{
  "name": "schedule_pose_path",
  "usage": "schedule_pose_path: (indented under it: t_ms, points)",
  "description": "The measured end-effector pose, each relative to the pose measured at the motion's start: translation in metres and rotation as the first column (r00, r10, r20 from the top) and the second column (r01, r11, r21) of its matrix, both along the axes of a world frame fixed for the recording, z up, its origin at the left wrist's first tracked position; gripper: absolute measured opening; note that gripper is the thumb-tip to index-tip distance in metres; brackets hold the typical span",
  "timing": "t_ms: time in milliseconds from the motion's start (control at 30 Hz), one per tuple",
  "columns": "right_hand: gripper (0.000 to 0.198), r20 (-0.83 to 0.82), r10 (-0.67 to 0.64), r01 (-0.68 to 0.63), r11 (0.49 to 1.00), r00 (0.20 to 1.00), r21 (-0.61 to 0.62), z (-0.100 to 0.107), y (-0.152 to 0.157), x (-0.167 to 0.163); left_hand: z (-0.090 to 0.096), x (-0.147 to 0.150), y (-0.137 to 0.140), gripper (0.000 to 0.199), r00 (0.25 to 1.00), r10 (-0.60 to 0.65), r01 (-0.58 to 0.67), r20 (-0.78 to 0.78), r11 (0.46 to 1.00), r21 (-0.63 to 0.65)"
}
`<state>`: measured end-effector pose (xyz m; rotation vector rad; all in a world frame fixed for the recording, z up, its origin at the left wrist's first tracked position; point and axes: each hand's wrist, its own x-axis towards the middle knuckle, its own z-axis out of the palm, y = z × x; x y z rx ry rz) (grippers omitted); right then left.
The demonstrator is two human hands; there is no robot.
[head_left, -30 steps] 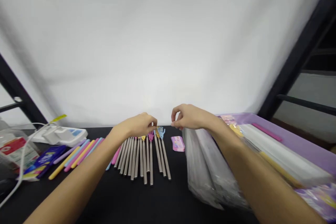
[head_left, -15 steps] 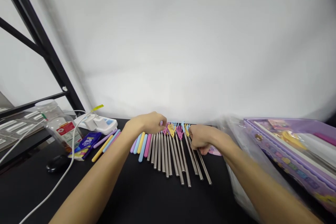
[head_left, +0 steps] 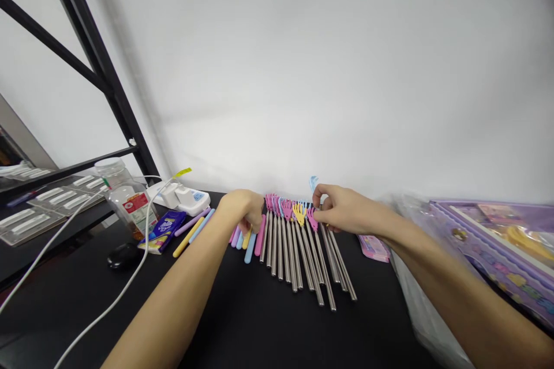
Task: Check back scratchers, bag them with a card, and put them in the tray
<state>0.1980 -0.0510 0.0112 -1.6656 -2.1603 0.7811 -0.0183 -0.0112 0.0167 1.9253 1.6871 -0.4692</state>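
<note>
- The right hand [head_left: 340, 207] has its fingers pinching a light-blue, hand-shaped head [head_left: 313, 183], which stands above its neighbours.
- The left hand [head_left: 244, 207] bends down over pastel plastic tubes [head_left: 250, 249]; I cannot tell if its fingers grip one.
- Between both hands, silver metal rods [head_left: 287, 259] lie side by side on the black tabletop [head_left: 259, 328].

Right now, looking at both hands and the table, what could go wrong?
First, the right hand seems to pinch a blue-headed rod close to other metal rods; turning it might knock them askew.
Second, the left hand is at the pastel sticks, which look rounded and could roll if bumped.
Third, the right forearm crosses the view of the plastic bag, so a sideways sweep might catch it.
</note>
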Motion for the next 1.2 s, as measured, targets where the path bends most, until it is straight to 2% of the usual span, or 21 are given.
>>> schedule_pose_path:
  t_ms: [233,633,900,1200]
  points:
    - [0.020,0.007,0.001,-0.001,1.000,1.000,-0.019,-0.004,0.003,0.003,-0.007,-0.003,0.010,0.013,0.999,0.032,-0.030,0.041,0.999,-0.034]
    - [0.018,0.011,0.034,-0.034,0.999,0.999,-0.024,-0.004,0.002,0.007,-0.003,0.004,0.003,0.019,0.999,-0.023,0.021,-0.032,0.998,-0.062]
    - [0.018,0.017,0.034,-0.033,0.999,0.999,-0.023,-0.006,0.003,0.008,-0.006,0.007,0.003,0.019,0.999,-0.013,0.008,-0.042,0.995,-0.101]
    - [0.018,0.010,0.029,-0.028,0.999,1.000,-0.032,-0.004,0.002,0.010,-0.003,0.011,-0.001,0.028,0.998,-0.002,-0.006,-0.062,0.993,-0.116]
